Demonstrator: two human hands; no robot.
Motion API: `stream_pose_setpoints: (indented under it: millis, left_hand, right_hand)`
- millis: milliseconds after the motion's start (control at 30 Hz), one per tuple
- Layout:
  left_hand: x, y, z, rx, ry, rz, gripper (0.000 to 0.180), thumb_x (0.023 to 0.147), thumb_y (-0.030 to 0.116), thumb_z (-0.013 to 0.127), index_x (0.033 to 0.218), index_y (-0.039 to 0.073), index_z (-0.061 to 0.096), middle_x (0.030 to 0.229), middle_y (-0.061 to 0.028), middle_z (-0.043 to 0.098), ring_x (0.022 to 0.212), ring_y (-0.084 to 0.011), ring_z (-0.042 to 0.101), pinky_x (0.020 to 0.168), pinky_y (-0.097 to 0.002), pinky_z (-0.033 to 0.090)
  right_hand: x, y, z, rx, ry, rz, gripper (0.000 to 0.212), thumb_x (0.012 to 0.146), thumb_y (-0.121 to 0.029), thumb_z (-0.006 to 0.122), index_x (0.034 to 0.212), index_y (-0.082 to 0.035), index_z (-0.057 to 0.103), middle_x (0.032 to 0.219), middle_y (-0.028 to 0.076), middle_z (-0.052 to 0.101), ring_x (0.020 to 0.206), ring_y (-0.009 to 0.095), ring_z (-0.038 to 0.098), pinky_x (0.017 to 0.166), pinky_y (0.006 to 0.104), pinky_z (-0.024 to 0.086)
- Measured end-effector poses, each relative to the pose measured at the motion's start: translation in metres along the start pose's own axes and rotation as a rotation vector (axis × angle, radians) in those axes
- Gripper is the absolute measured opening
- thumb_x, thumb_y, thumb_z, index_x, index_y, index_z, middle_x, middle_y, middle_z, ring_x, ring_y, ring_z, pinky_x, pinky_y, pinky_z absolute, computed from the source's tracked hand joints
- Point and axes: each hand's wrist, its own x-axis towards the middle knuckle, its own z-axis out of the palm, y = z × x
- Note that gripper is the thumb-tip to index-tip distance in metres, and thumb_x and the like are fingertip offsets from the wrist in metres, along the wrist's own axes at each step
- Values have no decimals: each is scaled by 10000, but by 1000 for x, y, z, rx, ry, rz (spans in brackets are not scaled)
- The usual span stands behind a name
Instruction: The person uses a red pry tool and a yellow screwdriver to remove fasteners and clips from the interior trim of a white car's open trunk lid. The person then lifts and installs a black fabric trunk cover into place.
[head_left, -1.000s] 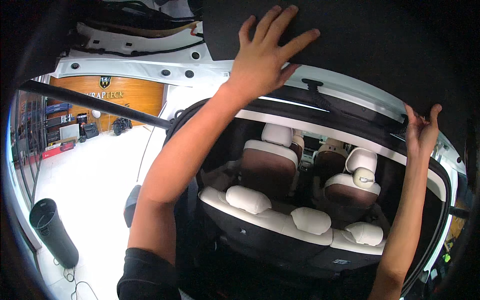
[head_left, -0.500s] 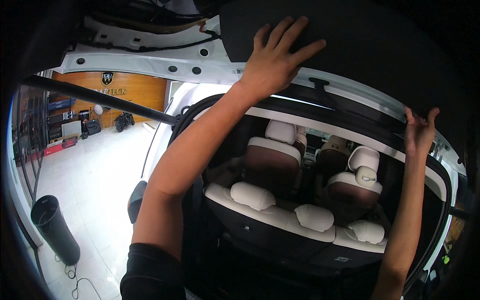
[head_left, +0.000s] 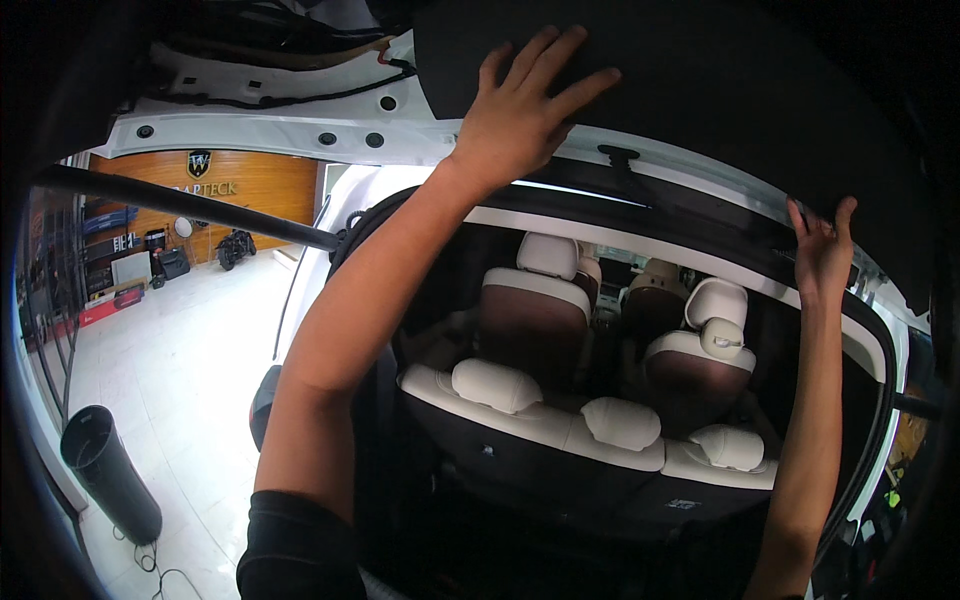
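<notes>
Overhead, a large dark panel covers part of the inner side of a raised white tailgate. My left hand lies against the panel near its left end, fingers spread wide. Farther right, my right hand reaches up to the panel's lower edge with its palm showing. Its visible fingertips touch the panel and stand apart; some fingers are partly hidden. A black latch piece sits on the tailgate's edge between the two hands.
Below is the car's open rear, with cream headrests and seat backs. A black strut slants across the left side. Bare tailgate metal carries a black cable. A dark cylindrical bin stands on the pale floor.
The whole view has shifted slightly, so the car and both arms appear a little farther left. Both hands keep their places on the panel.
</notes>
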Motion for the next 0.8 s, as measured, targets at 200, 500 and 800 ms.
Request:
stream_pose_setpoints:
  millis: [200,500,800]
  left_hand:
    - [-13,4,-23,35,3,-6,861,745,182,863,1512,363,517,1649,-118,322,1494,-376,343,1177,-587,289]
    - [-210,167,-163,-235,72,-84,658,799,255,851,1410,361,633,1629,-133,372,1501,-379,337,1218,-574,210]
    - [-463,448,-324,-798,-1386,-1226,1004,805,123,849,1633,196,287,1721,-218,83,1595,-426,83,1229,-652,172]
  right_hand:
    - [-20,5,-11,185,-13,18,279,998,-347,691,1169,-126,696,1170,98,703,1252,322,626,1163,566,447]
    - [-312,-75,-133,375,58,209,600,1010,-466,627,1453,-66,558,1443,183,591,1301,360,593,1163,586,420]
    - [-676,-99,-225,-194,570,867,536,1006,-157,648,1509,-123,467,1544,107,501,1339,318,549,1068,640,466]
